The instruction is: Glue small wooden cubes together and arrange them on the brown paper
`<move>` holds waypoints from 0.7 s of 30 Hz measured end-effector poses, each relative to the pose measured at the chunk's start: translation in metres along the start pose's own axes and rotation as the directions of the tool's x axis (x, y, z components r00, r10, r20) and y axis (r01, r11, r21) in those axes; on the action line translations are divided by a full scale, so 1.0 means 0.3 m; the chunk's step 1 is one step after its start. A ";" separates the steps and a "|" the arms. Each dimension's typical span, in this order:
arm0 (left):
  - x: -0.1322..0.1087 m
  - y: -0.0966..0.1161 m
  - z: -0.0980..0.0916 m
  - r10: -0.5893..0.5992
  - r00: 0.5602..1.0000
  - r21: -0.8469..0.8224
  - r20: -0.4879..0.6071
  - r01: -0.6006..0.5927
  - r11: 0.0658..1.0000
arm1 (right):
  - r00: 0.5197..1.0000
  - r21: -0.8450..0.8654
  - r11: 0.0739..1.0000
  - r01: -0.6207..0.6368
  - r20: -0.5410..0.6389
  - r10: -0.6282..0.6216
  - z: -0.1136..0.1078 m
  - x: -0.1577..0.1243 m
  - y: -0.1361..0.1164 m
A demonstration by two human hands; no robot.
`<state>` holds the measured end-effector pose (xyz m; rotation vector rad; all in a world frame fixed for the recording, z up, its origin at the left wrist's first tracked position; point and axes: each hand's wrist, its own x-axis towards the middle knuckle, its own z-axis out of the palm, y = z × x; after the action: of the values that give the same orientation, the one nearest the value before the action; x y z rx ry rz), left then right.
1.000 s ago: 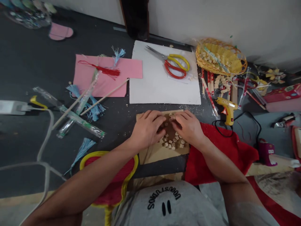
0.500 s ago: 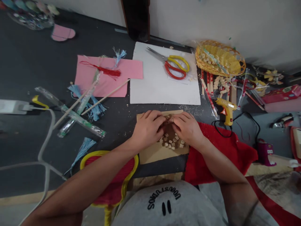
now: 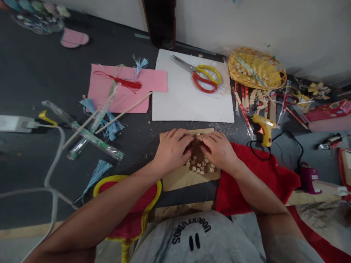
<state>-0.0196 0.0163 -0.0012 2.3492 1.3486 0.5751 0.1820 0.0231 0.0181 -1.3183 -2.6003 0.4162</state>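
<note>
Both hands meet at the far side of a loose ring of small pale wooden pieces [image 3: 200, 169] on a sheet of brown cardboard [image 3: 178, 181]. My left hand [image 3: 173, 148] has its fingers curled in, and whatever they grip is hidden under them. My right hand [image 3: 220, 149] is closed with thumb and fingers pinched, a small pale piece [image 3: 199, 137] showing at its fingertips. Darker brown shows inside the ring. The ring's left and right sides are partly covered by the hands.
Scissors [image 3: 207, 76] lie on a white board [image 3: 178, 106] beyond the cardboard. To the right are a yellow glue gun [image 3: 263, 128], a wicker basket [image 3: 236, 75] and red cloth [image 3: 246, 190]. On the left, tassels [image 3: 101, 170] and wrapped sticks [image 3: 106, 148] lie near a white cable [image 3: 55, 204].
The fingertips have shifted very slightly at the far side of the ring, where a pale piece shows more clearly. Otherwise hands and objects keep their places.
</note>
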 end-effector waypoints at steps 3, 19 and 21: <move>0.001 -0.001 0.001 0.013 1.000 0.006 -0.013 -0.013 1.000 | 1.000 0.003 1.000 -0.009 -0.017 0.009 0.002 -0.004 0.008; 0.001 0.001 -0.001 0.003 1.000 0.026 -0.005 -0.003 1.000 | 0.992 0.034 0.999 -0.010 -0.128 0.015 -0.028 0.002 0.028; 0.002 0.002 -0.001 -0.004 1.000 0.021 -0.017 0.005 1.000 | 0.990 0.026 0.999 -0.040 -0.135 0.043 -0.048 -0.002 0.046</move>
<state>-0.0191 0.0167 -0.0006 2.3623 1.3733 0.5830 0.1971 0.0328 0.0269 -1.3462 -2.4536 0.3489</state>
